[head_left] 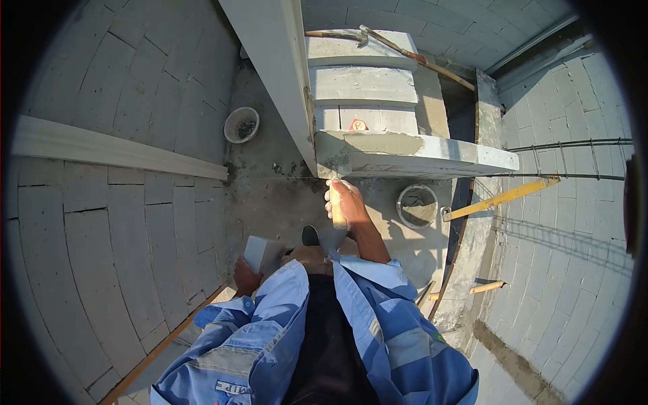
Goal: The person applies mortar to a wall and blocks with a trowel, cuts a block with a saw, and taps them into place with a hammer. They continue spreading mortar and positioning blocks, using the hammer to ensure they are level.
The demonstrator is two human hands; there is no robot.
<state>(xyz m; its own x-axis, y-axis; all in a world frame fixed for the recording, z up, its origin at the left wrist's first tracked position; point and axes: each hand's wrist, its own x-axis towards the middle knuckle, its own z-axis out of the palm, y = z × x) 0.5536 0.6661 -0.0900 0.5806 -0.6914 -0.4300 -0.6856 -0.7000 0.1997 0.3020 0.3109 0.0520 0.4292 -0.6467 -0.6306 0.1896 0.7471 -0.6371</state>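
a small red and orange sticker (358, 125) sits on the face of one block in the half-built wall (364, 88), but its mark is too small to read, and a patch on the blue work jacket (233, 387) carries letters that are too blurred to make out. the right hand (345, 201) is closed around the wooden handle of a trowel (335, 219), fingers wrapped tight, and it is raised just below the edge of the top block (412, 154), whose upper face is spread with wet grey mortar. the trowel's metal blade points back toward the person's body and lies in shadow, so whether it carries mortar cannot be told. the left hand (246, 277) is low by the person's side, clamped on the end of a pale grey block (262, 254) that tilts upward out of its grip. the wall's blocks are pale grey and stacked in steps, with a long-handled pick (405, 50) lying across the highest course. on the floor, a bucket (418, 206) with grey mortar in it stands just right of the right hand, and another bucket (241, 125) stands further off to the left of the wall. a yellow level (503, 198) leans on the right.
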